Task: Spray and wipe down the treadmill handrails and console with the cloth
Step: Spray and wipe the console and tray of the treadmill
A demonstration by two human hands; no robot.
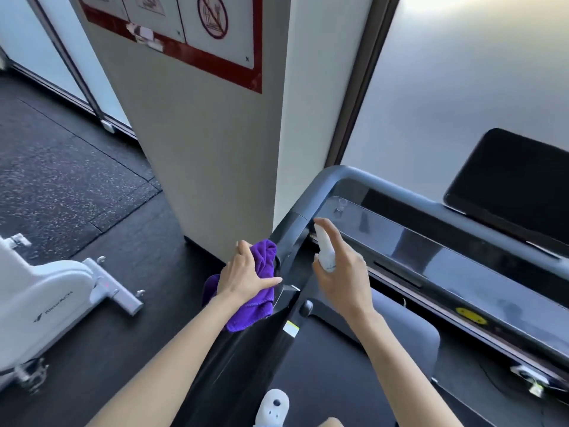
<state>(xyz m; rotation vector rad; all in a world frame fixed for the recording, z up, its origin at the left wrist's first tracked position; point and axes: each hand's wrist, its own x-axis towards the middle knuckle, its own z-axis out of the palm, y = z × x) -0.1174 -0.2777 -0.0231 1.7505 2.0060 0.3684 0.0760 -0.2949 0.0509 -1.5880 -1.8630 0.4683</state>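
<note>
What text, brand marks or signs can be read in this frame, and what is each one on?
Red-bordered poster on the pillar: pictograms and one crossed-out prohibition symbol, no legible words.
White exercise machine: a logo with brand lettering, too blurred to read.
Spray bottle in the right hand: small print, unreadable.
Treadmill stickers, white and yellow: unreadable.

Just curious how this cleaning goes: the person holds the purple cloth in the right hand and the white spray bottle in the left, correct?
Reversed. The head view shows the left hand holding the purple cloth and the right hand gripping the white spray bottle.
</note>
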